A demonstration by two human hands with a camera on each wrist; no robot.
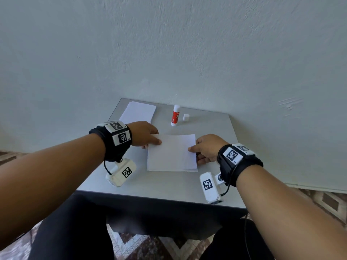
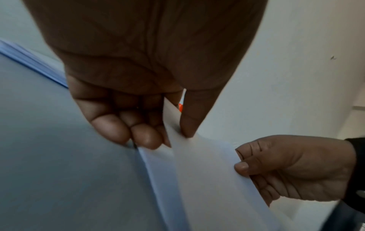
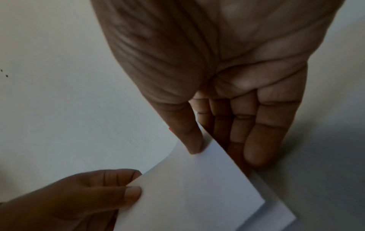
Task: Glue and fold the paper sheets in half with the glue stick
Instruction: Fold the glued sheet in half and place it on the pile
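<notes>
A white paper sheet lies on the grey table, its upper half lifted and bent over the lower half. My left hand pinches the sheet's left edge between thumb and fingers. My right hand pinches the right edge, thumb on top, fingers underneath. The sheet runs between both hands; the top flap hangs above the lower layer. A red and white glue stick stands uncapped behind the sheet, with its white cap beside it.
A stack of white paper sheets lies at the table's far left corner. The pale wall rises directly behind the table. Patterned carpet shows below the table's front edge, between my dark-clad legs.
</notes>
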